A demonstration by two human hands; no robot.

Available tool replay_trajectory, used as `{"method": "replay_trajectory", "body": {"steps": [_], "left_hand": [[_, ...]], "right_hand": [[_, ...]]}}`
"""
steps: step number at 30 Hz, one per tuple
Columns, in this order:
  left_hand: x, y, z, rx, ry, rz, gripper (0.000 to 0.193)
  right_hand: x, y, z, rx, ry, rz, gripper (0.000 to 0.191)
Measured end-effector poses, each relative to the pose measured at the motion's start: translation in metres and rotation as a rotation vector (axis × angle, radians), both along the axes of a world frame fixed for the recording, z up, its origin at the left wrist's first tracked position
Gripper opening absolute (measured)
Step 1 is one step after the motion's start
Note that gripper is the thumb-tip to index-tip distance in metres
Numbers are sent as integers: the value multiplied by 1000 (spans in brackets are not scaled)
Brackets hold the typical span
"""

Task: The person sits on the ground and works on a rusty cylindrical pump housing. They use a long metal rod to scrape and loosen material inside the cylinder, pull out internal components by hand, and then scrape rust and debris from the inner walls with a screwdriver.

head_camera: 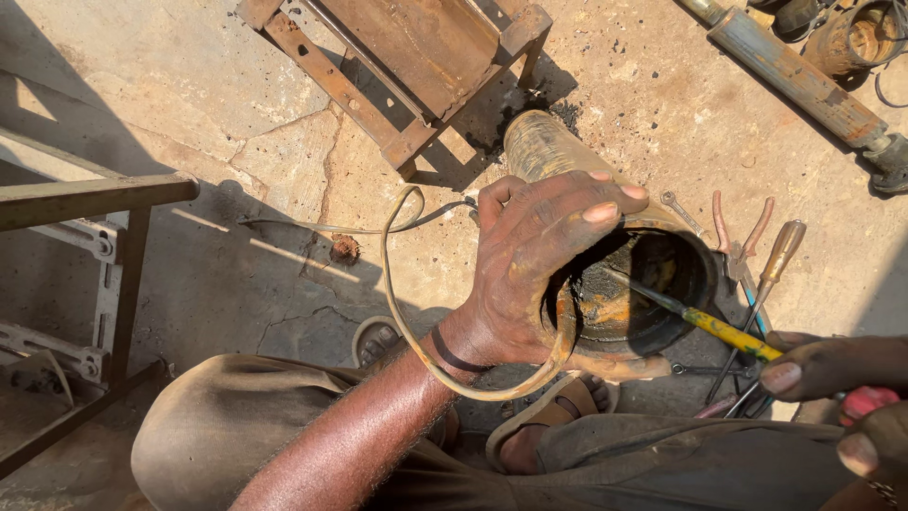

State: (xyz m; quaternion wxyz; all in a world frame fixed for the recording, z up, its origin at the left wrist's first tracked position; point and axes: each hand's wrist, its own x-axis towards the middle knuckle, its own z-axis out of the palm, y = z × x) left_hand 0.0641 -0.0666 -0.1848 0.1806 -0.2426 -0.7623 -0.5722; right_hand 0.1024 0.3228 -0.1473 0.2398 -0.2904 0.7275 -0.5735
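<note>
A rusty metal cylinder [567, 161] lies tilted over the concrete ground [189, 76], its open dark mouth turned up toward the camera, between the person's knees. The left hand [530, 274] has its grip clamped on the near rim, fingers curled over the edge and thumb underneath. A yellow-shafted screwdriver [705, 324] pokes into the mouth, its tip against the greasy inner wall; the right hand [842, 397] holds its red handle, grip closed around it as far as the frame edge lets one judge. A stiff cable [397, 284] loops from the ground around the left wrist. Just beside the cylinder lie pliers [742, 232], a small spanner [679, 210] and a wooden-handled screwdriver [780, 255]. Farther out, on cracked, sunlit concrete stained with oil, stands a rusted steel frame [407, 57], a long rusty pipe [794, 76] at upper right, and a metal stand [85, 199] in shadow at left. A sandalled foot [558, 416] rests below the cylinder.
</note>
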Motion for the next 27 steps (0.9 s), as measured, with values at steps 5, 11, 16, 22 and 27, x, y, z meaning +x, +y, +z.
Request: {"method": "replay_trajectory", "body": {"steps": [5,11,16,22,27], "left_hand": [[2,-1,1,-41,-37,-8,101],[6,0,-1,-77,-72,-51,89],[7,3,0,-75,-48,-64,94],[6,6,0,-81,-32,-72,94],[6,6,-4,-122,-12,-84,90]], "right_hand": [[-11,-37,21,247,226,107,37],[-10,-80,24,166,36,-309,22],[2,-74,-10,-9,261,-502,35],[2,-69,-2,-28,217,-511,34],[0,-62,0,-47,141,-468,27]]}}
